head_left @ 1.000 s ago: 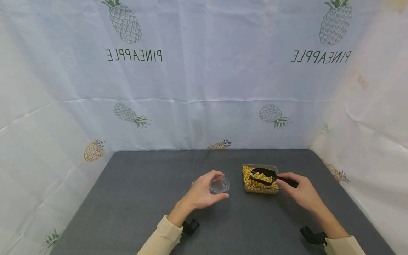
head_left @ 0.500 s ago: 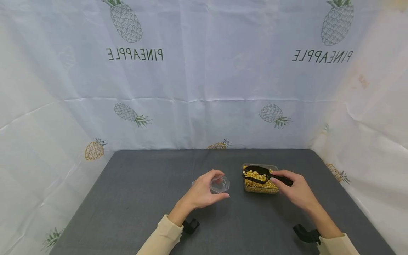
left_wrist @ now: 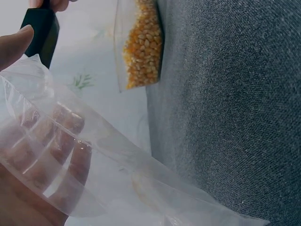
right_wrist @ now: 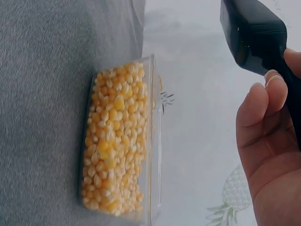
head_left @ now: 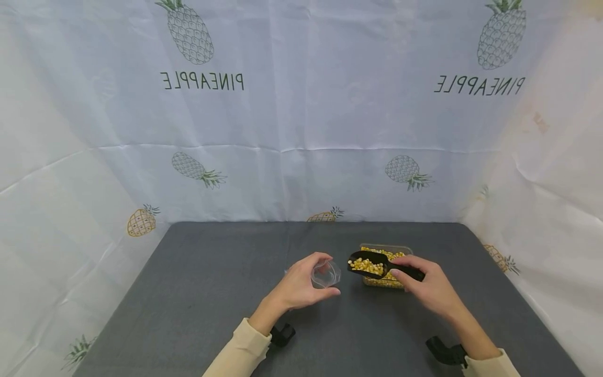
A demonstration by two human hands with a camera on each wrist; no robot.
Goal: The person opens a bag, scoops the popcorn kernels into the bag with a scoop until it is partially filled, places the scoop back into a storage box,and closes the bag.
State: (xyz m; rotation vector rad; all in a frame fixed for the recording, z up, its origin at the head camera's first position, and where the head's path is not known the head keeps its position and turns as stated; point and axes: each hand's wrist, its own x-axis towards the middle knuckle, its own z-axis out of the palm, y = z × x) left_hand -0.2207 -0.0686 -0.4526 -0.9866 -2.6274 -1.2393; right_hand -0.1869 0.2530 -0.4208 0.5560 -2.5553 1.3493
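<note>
Clear bag (left_wrist: 134, 174), left of corn tub (head_left: 380, 284): left hand (head_left: 300, 284) is holding its mouth, fingers curving wide. Black scoop (head_left: 387, 266), over tub's left end: right hand (head_left: 427, 285) is pinching its handle, carrying kernels (head_left: 367, 267); levelness should limit spills.

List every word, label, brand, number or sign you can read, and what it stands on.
"PINEAPPLE": mirror-reversed, upper left of the fabric backdrop.
"PINEAPPLE": mirror-reversed, upper right of the same backdrop.
None readable on the black scoop, corn-kernel container or clear plastic bag.
</note>
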